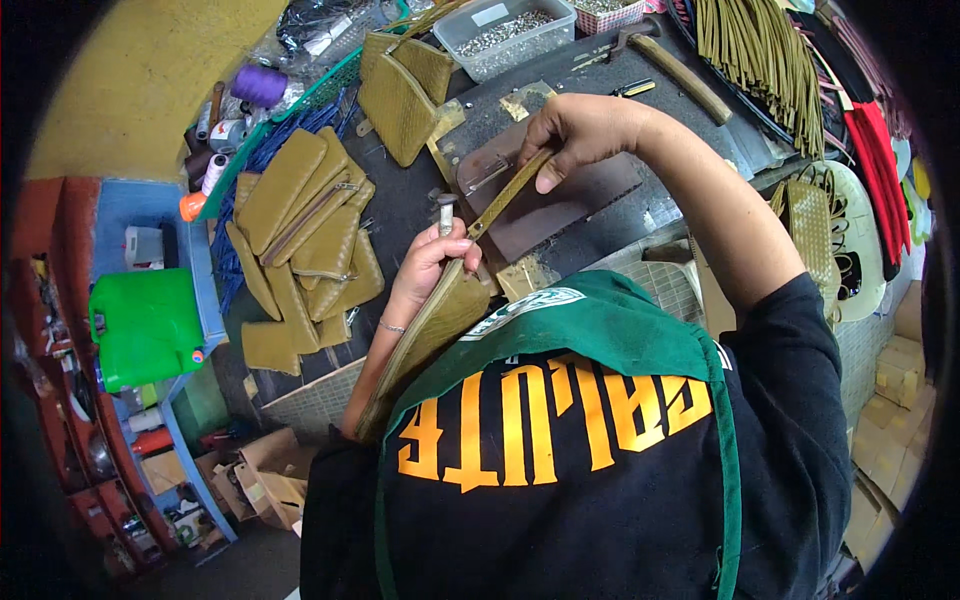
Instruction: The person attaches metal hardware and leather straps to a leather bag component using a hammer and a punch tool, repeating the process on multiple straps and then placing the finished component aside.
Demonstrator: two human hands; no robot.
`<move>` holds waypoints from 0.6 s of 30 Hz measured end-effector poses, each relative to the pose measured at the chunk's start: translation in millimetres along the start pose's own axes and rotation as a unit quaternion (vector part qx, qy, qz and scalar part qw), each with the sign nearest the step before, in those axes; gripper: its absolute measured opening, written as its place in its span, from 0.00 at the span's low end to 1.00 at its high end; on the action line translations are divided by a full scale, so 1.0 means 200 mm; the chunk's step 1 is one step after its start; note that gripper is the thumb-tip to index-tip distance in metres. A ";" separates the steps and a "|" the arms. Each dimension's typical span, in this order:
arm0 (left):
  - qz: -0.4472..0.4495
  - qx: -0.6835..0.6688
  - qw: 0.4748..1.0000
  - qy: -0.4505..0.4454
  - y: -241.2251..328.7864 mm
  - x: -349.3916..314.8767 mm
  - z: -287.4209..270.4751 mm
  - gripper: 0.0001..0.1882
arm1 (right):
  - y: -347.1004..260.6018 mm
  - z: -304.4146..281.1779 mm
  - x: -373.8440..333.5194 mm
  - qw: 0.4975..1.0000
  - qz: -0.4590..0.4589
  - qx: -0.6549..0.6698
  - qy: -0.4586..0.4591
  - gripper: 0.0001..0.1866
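Note:
My left hand [432,265] is closed round the end of an olive woven zip pouch [440,315], which hangs down along my forearm and against my apron. A short pale rod with a flat dark metal head [446,208] sticks up from the same fist; its lower part is hidden. From the pouch's end a narrow olive strap [512,193] runs up to my right hand [582,130], which pinches its far end between thumb and fingers. Beneath the strap lies a dark brown flat board [580,200] on the workbench.
Several olive pouches [300,225] lie piled at the left, with two more [405,95] farther back. At the back are a clear bin of small metal parts [505,35], a wooden-handled hammer [680,80] and bundled olive straps [755,60]. A green jerrycan [148,328] stands far left.

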State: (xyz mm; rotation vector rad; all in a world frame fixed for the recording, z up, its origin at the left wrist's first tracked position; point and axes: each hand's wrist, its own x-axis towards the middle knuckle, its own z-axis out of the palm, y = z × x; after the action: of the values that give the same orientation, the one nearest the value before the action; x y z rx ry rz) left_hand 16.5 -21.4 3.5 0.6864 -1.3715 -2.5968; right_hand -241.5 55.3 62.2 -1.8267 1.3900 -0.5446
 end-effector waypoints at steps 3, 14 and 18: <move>-0.017 -0.064 0.998 -0.006 -0.01 -0.01 0.01 0.04 | 0.04 -0.01 0.02 0.999 0.022 0.042 0.005 0.17; 0.011 -0.095 0.991 -0.093 -0.05 -0.03 0.07 0.06 | 0.01 -0.01 0.06 0.998 -0.006 0.069 0.000 0.15; 0.035 0.143 0.989 0.011 0.01 -0.13 0.06 0.16 | -0.16 -0.01 -0.10 0.991 -0.114 0.033 0.065 0.16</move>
State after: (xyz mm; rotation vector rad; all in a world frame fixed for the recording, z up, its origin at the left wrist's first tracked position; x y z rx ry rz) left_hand 33.9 -5.0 20.8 0.6845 -1.7470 -2.3556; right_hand -229.6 77.6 91.2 -1.9376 1.2372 -0.8302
